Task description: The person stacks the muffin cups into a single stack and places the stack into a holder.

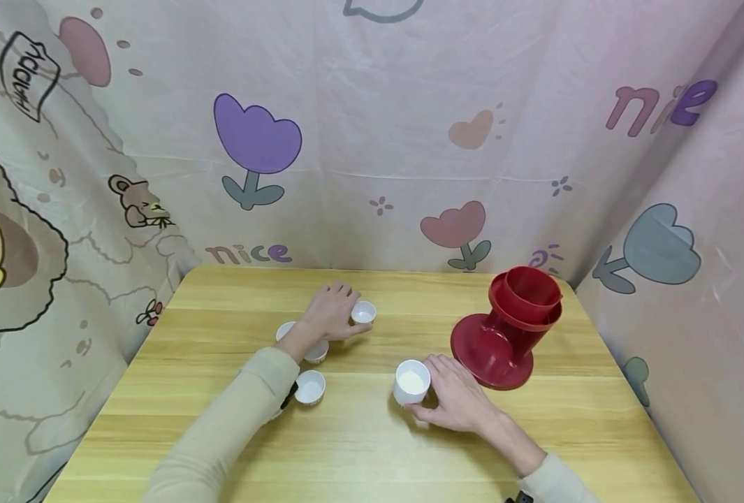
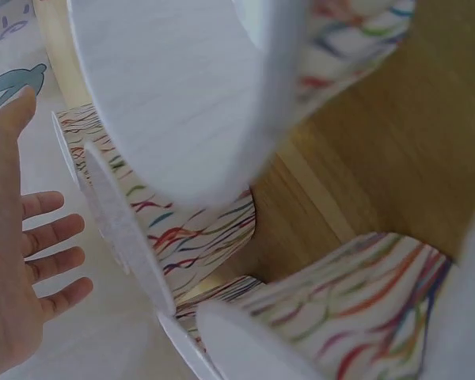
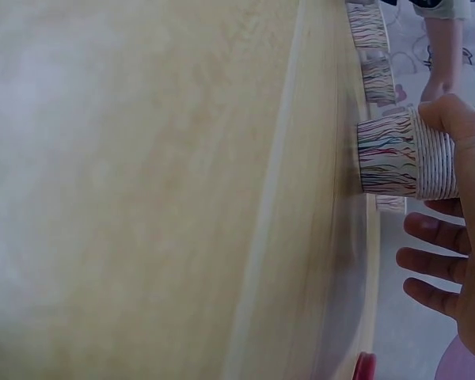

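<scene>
My right hand (image 1: pixel 456 395) holds a stack of paper cups (image 1: pixel 412 381), thumb and fingers on opposite sides. In the right wrist view the stack (image 3: pixel 396 154) has many white rims and thin multicoloured wavy lines. My left hand (image 1: pixel 332 312) reaches to the back, thumb and fingers spread beside a single small white cup (image 1: pixel 363 314). Below the left forearm stand more cups, including a front cup (image 1: pixel 310 388) and a middle cup (image 1: pixel 316 351), partly hidden. The left wrist view shows the left fingers (image 2: pixel 55 236) extended, with patterned cups (image 2: pixel 202 237) close by.
A red plastic object (image 1: pixel 516 328) with a round base and cup-like top stands at the right rear of the wooden table (image 1: pixel 359 454). A printed curtain (image 1: pixel 359 140) hangs behind and along both sides.
</scene>
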Demonstrator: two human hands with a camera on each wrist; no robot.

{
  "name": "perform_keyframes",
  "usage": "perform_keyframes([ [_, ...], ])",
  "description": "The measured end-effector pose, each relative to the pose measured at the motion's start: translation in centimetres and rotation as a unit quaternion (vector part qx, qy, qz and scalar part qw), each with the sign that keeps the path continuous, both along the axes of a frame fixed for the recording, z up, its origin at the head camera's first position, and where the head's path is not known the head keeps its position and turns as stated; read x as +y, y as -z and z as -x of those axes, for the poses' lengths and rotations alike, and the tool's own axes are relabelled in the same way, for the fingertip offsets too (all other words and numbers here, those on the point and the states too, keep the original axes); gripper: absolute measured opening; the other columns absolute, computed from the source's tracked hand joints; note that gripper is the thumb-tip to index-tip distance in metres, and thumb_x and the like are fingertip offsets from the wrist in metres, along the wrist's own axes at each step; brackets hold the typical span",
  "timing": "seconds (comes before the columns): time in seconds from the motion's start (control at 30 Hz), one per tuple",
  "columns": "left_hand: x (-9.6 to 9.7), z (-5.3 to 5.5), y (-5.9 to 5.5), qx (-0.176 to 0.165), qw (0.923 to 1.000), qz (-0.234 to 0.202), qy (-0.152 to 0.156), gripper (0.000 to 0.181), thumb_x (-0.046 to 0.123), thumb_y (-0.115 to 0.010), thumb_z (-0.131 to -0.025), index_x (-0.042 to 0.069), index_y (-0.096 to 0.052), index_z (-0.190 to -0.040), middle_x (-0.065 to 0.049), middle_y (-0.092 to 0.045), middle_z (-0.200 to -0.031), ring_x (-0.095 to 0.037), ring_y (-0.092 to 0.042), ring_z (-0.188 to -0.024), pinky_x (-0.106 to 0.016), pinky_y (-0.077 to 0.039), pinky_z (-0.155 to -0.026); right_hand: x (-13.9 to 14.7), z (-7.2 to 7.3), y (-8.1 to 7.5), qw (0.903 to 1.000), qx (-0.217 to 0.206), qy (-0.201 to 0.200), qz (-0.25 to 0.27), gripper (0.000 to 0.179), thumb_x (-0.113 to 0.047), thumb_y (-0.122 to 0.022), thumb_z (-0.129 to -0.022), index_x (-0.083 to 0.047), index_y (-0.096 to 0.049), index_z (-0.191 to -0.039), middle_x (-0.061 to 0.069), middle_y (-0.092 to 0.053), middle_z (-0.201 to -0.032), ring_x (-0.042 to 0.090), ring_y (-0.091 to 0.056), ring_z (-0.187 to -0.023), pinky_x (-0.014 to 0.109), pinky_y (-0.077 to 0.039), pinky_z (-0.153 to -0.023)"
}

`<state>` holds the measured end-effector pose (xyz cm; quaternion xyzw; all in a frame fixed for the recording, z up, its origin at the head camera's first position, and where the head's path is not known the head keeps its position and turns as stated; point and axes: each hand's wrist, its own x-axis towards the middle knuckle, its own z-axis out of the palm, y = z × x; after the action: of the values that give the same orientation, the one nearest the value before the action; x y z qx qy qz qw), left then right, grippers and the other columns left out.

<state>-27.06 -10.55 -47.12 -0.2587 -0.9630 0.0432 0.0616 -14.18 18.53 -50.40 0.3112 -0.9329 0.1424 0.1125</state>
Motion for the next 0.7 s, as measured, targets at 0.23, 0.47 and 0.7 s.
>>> perform_keyframes([
  [0.23, 0.35, 0.27, 0.36, -0.007, 0.9998, 0.015, -0.006, 0.086, 0.079, -0.044, -0.082, 0.01, -0.054, -0.132, -0.013, -0.058, -0.13, -0.03, -0.052, -0.122, -0.048, -0.047, -0.099, 0.03, -0.1, -0.03, 1.0, -0.001, 0.0, 0.003, 0.062, -0.07, -0.069, -0.071, -0.024, -0.056, -0.111, -0.014, -0.055, -0.098, 0.005, -0.051, -0.092, 0.03, -0.05, -0.085],
  [0.47, 0.57, 0.55, 0.42, -0.018, 0.9997, 0.012, -0.01, 0.084, 0.077, -0.047, -0.083, 0.009, -0.054, -0.132, -0.013, -0.058, -0.13, -0.031, -0.051, -0.122, -0.048, -0.047, -0.098, 0.02, -0.1, -0.06, 1.0, 0.0, 0.001, 0.003, 0.062, -0.069, -0.07, -0.07, -0.024, -0.056, -0.111, -0.014, -0.055, -0.098, 0.006, -0.051, -0.092, 0.03, -0.05, -0.084],
  [0.7, 0.56, 0.8, 0.39, -0.022, 0.9997, 0.01, -0.008, 0.08, 0.075, -0.049, -0.083, 0.009, -0.056, -0.128, -0.013, -0.059, -0.127, -0.031, -0.052, -0.122, -0.047, -0.048, -0.097, -0.08, -0.05, -0.07, 1.0, 0.002, 0.002, 0.005, 0.061, -0.065, -0.074, -0.069, -0.024, -0.057, -0.111, -0.014, -0.055, -0.098, 0.006, -0.051, -0.092, 0.03, -0.05, -0.083],
])
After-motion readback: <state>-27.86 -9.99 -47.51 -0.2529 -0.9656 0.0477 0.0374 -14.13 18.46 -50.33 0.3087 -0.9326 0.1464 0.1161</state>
